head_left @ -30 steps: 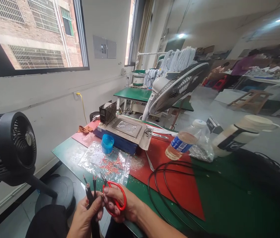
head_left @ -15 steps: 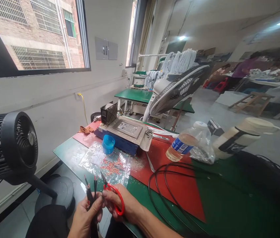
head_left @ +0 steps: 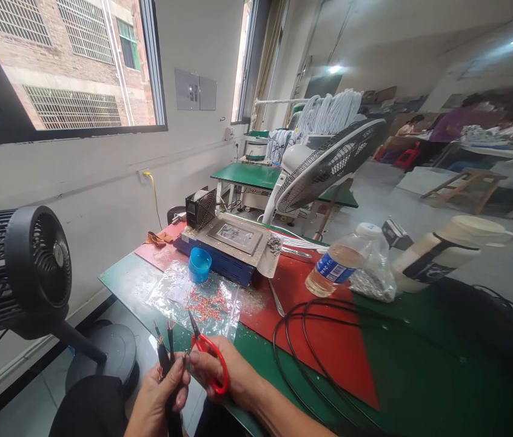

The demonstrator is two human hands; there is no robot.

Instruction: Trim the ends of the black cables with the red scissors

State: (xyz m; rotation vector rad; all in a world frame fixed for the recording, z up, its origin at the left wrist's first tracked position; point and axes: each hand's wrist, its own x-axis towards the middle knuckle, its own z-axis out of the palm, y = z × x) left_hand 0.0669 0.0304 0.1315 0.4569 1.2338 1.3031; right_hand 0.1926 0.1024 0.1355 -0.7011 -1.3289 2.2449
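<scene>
My left hand (head_left: 159, 397) is closed around a bundle of black cables (head_left: 164, 359), their stripped ends pointing up near the table's front edge. My right hand (head_left: 224, 376) grips red-handled scissors (head_left: 208, 358), with the blades angled up and left beside the cable ends. The two hands touch each other in front of my lap. Just beyond the scissor tips, a clear plastic sheet (head_left: 197, 300) on the table carries several small red wire scraps.
A blue cap (head_left: 199, 264) and a flat metal machine (head_left: 233, 243) sit on the green table (head_left: 402, 364) with its red mat (head_left: 329, 340). Black cable loops (head_left: 311, 340), a bottle (head_left: 336, 267) and a white jug (head_left: 442, 249) lie right. Black fan (head_left: 20, 273) stands left; white fan (head_left: 324, 164) behind.
The scissor handles have closed a little and the blades have tilted more upright beside the cable ends. Both hands have stayed in about the same place.
</scene>
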